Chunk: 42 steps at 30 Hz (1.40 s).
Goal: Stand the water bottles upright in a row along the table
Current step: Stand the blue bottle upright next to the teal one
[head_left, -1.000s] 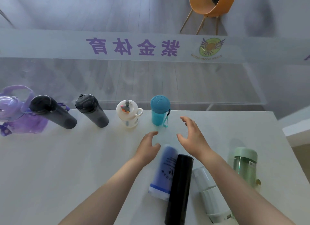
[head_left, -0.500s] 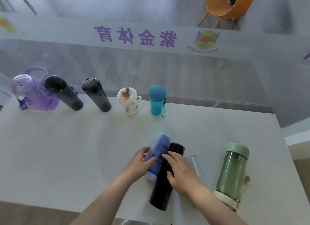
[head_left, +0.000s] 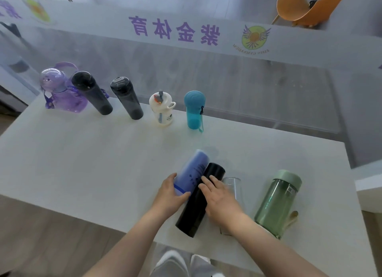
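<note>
Five bottles stand in a row along the table's (head_left: 82,163) far edge: a purple bottle (head_left: 60,91), a black bottle (head_left: 92,93), a dark grey bottle (head_left: 126,99), a white cup bottle (head_left: 162,109) and a teal bottle (head_left: 194,109). Near the front edge a pale blue bottle (head_left: 195,167), a black flask (head_left: 196,210) and a clear bottle (head_left: 233,183) lie side by side. My left hand (head_left: 168,196) grips the pale blue bottle's near end, thumb over it. My right hand (head_left: 219,198) rests across the black flask, its fingertips at the blue bottle's side.
A green bottle (head_left: 277,202) with a pale green cap stands at the front right, close to my right forearm. A glass wall with purple lettering (head_left: 173,30) runs behind the table. An orange chair (head_left: 306,6) is beyond it.
Both hands came back from mid-table and down onto the lying bottles. The left hand took hold of the pale blue bottle; the right hand settled over the black flask.
</note>
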Each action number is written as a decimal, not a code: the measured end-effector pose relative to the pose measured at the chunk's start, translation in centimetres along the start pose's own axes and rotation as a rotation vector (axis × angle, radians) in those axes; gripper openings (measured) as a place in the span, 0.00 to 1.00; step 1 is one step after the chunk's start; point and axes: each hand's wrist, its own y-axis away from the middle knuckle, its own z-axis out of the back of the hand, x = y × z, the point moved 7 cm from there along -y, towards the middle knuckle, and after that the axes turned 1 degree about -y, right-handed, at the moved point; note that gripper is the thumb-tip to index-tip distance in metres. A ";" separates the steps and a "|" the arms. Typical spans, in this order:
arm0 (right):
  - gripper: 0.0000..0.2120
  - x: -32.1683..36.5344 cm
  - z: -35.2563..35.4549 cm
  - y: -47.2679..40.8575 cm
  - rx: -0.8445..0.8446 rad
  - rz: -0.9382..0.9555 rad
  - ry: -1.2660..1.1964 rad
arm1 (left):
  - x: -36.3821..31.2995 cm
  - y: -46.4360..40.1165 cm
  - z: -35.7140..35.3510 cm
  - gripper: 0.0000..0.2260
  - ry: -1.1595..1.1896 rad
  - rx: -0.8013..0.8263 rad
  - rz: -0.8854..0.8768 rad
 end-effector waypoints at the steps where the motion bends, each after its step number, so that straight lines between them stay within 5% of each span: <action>1: 0.30 -0.1 0.0 -0.1 0.007 -0.009 -0.005 | 0.0 0.2 -0.2 0.39 -0.001 -0.001 0.009; 19: 0.31 1.7 2.5 -4.9 -0.128 0.138 0.039 | -1.0 1.5 2.6 0.37 -0.033 -0.145 -0.151; 28: 0.35 2.5 4.0 -6.4 -0.220 0.170 0.031 | -1.6 1.9 4.1 0.37 0.139 -0.330 -0.216; 37: 0.38 -0.6 5.0 -6.5 -0.301 0.000 -0.469 | -2.7 0.8 5.1 0.41 0.380 -0.173 -0.288; 42: 0.31 -2.3 5.8 -6.9 -0.280 -0.117 -0.936 | -4.9 -1.6 4.4 0.31 0.432 -0.051 -0.253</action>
